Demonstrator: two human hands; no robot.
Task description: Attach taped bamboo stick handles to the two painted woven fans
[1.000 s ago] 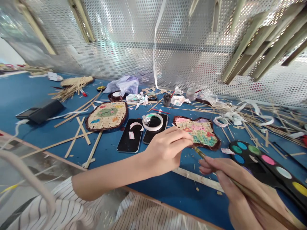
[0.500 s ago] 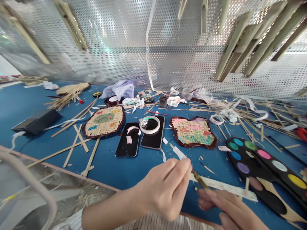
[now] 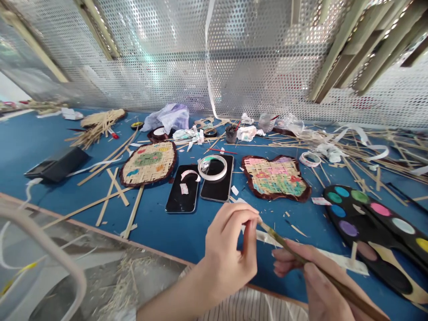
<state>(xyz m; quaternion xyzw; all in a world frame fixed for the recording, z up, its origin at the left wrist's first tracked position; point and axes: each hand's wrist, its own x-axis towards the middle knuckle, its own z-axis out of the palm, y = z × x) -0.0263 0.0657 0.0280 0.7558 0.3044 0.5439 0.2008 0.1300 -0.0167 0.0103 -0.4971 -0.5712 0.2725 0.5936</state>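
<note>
My right hand (image 3: 323,276) grips a thin olive-brown paintbrush (image 3: 274,236), its long handle slanting down toward the lower right corner. My left hand (image 3: 227,245) pinches the pale tip end of that brush between thumb and forefinger; the very tip is hidden by the fingers. Beneath the brush a whitish strip (image 3: 347,263) lies on the blue table. Beyond my hands are a woven mat with a dark brown border, painted pink and green (image 3: 276,177), and a rounder painted woven piece (image 3: 149,162) at left.
Two phones lie mid-table, the left phone (image 3: 181,200) bearing tape scraps, and a tape roll (image 3: 212,167) rests partly on the other. A black paint palette (image 3: 364,223) is at right. Bamboo strips (image 3: 107,196) are scattered around. A perforated metal panel (image 3: 167,58) rises behind.
My left fingers have shifted to the brush's tip end, and the white piece that stuck out beyond them no longer shows there. More of the brush handle shows in my right hand.
</note>
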